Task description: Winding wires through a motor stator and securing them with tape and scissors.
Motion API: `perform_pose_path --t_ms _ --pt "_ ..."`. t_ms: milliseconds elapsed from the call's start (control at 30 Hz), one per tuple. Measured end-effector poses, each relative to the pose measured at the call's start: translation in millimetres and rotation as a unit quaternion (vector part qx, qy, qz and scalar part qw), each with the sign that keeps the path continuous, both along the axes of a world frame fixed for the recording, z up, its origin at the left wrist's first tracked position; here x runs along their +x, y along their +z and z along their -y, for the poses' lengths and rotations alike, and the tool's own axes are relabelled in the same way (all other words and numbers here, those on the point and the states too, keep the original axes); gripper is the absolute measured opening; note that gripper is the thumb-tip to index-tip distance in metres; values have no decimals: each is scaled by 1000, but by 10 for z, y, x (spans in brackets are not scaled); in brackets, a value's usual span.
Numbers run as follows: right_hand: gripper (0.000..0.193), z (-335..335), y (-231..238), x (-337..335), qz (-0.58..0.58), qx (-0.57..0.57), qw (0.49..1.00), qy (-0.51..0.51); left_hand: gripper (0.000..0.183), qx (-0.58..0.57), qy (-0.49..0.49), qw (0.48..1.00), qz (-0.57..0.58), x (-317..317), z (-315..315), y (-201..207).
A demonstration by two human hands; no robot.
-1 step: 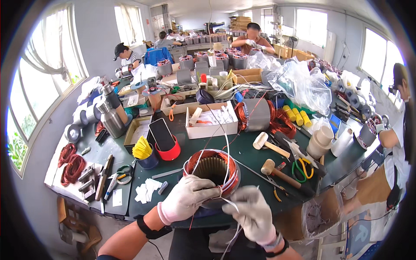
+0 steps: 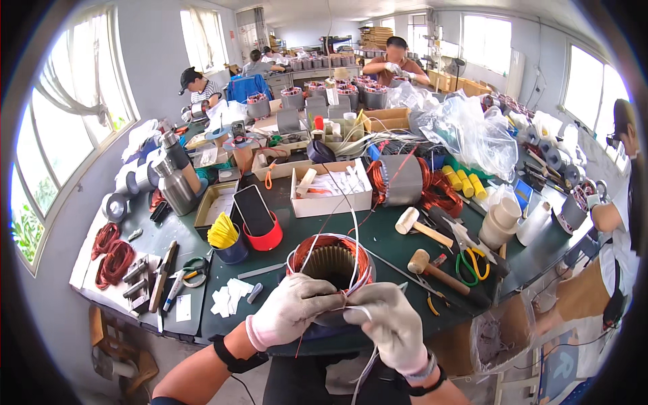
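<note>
A motor stator [image 2: 334,258] with copper windings stands at the table's near edge, its slotted bore facing up. White lead wires rise from its rim. My gloved left hand [image 2: 290,307] rests on the near side of the winding, fingers closed on the rim with the thumb pressed there. Close beside it, my gloved right hand [image 2: 388,324] pinches a thin white cord [image 2: 358,314] against the winding's near right edge. Strands of cord [image 2: 365,378] dangle below the right hand. The exact spot where the fingers meet the winding is partly hidden.
Right of the stator lie mallets [image 2: 439,271], scissors [image 2: 472,263] and pliers. Left are a red phone holder [image 2: 263,235], a cup of yellow strips [image 2: 223,233] and paper pieces [image 2: 229,297]. A wound stator [image 2: 399,181] lies behind. Other people work around the room.
My right hand has moved left and up to the winding, bringing the cord in beside my left hand. The left hand stays in place.
</note>
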State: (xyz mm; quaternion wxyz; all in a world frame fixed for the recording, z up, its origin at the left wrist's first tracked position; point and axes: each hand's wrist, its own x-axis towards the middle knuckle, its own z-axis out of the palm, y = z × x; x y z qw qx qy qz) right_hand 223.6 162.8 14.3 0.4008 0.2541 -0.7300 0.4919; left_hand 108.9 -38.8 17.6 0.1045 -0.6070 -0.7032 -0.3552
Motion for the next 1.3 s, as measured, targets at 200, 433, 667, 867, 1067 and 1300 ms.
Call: perform_pose_path --t_ms 200,433,667,867,1067,1300 --pt "40 415 -433 238 143 -421 877 180 40 -11 -36 999 -19 -106 13 -68" --pt "37 528 -585 402 182 -436 875 108 29 -5 -67 998 22 -121 -64 60" --pt "40 495 -445 353 230 -342 908 76 47 -41 17 995 88 85 48 138" --pt "35 574 -408 368 228 -343 908 76 33 91 85 992 9 165 -29 -98" --pt "19 687 -386 319 171 -64 983 24 22 99 54 993 43 133 -38 -43" --pt "42 867 323 430 249 -216 944 11 14 86 21 990 109 106 61 10"
